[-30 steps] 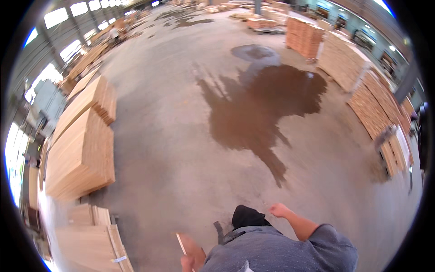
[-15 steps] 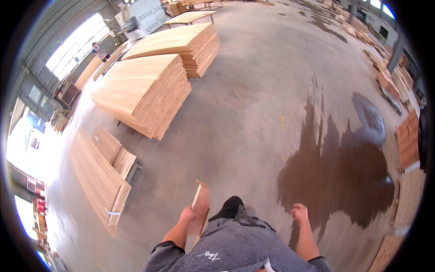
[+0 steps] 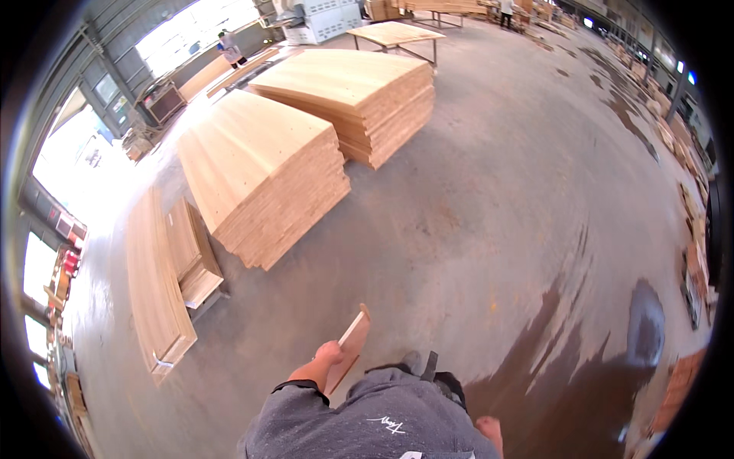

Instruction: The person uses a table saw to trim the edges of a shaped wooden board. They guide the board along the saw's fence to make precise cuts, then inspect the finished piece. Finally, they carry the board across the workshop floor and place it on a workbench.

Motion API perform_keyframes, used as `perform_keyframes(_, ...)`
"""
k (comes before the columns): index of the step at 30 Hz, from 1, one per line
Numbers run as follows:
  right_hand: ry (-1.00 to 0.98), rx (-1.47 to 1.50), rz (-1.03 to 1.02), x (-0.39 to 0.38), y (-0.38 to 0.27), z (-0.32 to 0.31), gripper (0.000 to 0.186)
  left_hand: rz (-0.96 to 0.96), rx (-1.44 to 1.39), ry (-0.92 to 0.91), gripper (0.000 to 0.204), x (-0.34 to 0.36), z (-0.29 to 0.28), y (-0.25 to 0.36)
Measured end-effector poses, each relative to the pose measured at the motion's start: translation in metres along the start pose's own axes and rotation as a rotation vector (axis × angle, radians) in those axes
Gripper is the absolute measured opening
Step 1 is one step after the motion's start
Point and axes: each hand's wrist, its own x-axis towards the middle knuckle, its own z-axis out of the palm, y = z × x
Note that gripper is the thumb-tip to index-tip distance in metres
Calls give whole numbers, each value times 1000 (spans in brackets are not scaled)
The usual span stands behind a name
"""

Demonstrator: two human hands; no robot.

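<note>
My left hand (image 3: 330,353) is closed round the pale upper edge of a light wooden panel with raised edges (image 3: 351,353), like a shallow box side-on. The panel hangs upright beside my left leg, and its lower part is partly hidden behind my arm and shirt. Low on the right, my right hand (image 3: 487,425) swings near my hip with its fingers loosely curled. Nothing shows in it, though my body covers some of the arm.
Two tall stacks of wooden boards (image 3: 267,145), (image 3: 359,76) stand ahead on the left. Long bundled planks (image 3: 157,283) lie nearer, beside a shorter stack (image 3: 195,256). Dark wet patches (image 3: 550,390) spread over the concrete at right. A person (image 3: 229,49) stands far left, another (image 3: 506,11) at the back.
The view has turned and moved forward; the board stacks sit closer and further right in the picture. My right hand has swung back toward my hip. My left hand keeps hold of the panel.
</note>
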Motion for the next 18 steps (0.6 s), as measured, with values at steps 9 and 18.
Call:
perform_keyframes(9,-47,418,340,229,-61,-217,18,171,-136,252,42,132,-176,335)
perform_keyframes(18,253,601,153,570,-225,-559,9,69,-83,94,44,246,-288,565)
